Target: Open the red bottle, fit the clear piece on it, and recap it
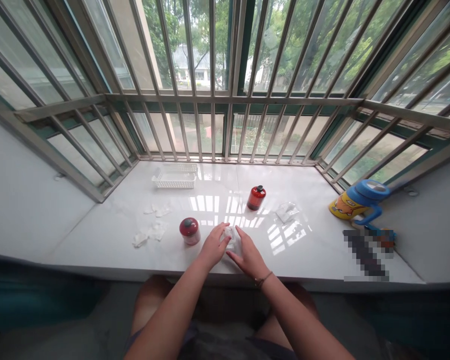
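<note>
Near the front edge of the white counter, a small clear plastic packet (230, 233) with something whitish in it lies between my two hands. My left hand (214, 246) has its fingers and thumb curled onto the packet's left side. On the other side, my right hand (248, 254) curves around the packet with thumb and forefinger apart; whether it touches is hard to tell. A red-topped bottle (189, 232) with a dark cap stands left of my left hand. Farther back is a red bottle (256, 198) with a black cap. A clear plastic wrapper (287, 212) lies right of it.
Crumpled white pieces (150, 234) are scattered on the left of the counter (108, 240). A white plastic basket (174, 183) stands at the back. At right are a blue-and-yellow handled flask (360, 200) and a blurred-out dark object (365, 252). Barred windows enclose the back.
</note>
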### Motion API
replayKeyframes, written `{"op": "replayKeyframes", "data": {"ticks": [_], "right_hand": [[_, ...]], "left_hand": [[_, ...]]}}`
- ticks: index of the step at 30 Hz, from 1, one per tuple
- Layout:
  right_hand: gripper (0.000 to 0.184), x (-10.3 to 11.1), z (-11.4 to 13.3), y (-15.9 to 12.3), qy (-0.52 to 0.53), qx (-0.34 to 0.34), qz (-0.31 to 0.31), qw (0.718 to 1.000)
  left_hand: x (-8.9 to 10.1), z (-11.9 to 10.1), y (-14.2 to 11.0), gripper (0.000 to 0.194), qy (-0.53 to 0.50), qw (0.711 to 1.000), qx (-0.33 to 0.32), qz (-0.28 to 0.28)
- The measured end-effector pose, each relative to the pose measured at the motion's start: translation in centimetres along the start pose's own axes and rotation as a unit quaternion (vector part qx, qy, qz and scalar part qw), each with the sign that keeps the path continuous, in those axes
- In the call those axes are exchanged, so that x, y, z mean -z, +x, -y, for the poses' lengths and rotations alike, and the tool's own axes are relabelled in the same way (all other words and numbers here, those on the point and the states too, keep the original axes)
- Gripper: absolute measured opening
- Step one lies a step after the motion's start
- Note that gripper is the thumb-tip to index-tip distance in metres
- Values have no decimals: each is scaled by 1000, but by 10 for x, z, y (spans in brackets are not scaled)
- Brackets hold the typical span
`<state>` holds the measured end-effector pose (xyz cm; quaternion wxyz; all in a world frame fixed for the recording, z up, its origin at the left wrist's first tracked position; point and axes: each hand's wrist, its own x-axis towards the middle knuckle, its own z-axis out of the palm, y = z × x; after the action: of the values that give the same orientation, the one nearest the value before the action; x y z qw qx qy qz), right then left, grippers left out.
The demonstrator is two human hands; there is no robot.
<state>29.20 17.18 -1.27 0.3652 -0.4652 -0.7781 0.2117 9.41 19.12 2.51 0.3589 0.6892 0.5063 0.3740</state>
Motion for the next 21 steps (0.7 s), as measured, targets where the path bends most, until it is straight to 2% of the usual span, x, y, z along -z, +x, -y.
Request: {"op": "replayKeyframes", "data": {"ticks": [4,7,11,13,17,21], "right_hand": [[91,-22,10,28,41,-3,-24,999],[87,-30,13,36,49,-15,-37,998],[91,-31,11,30,27,-43,-36,998],[89,-30,10,26,13,-53,-39,998],[75,-28,11,20,-10,-49,-44,998],[65,-26,14,15,-21,-36,-47,998]], "left_hand": [[2,4,4,50,-22,1000,9,8],[4,4,5,52,-27,1000,6,9],[1,-3,3,46,-33,999,2,20],[-5,-7,0,42,-34,999,8,9],[-15,-10,-11,34,-34,999,10,-35],[-15,-5,-27,34,-75,995,29,-59]]}}
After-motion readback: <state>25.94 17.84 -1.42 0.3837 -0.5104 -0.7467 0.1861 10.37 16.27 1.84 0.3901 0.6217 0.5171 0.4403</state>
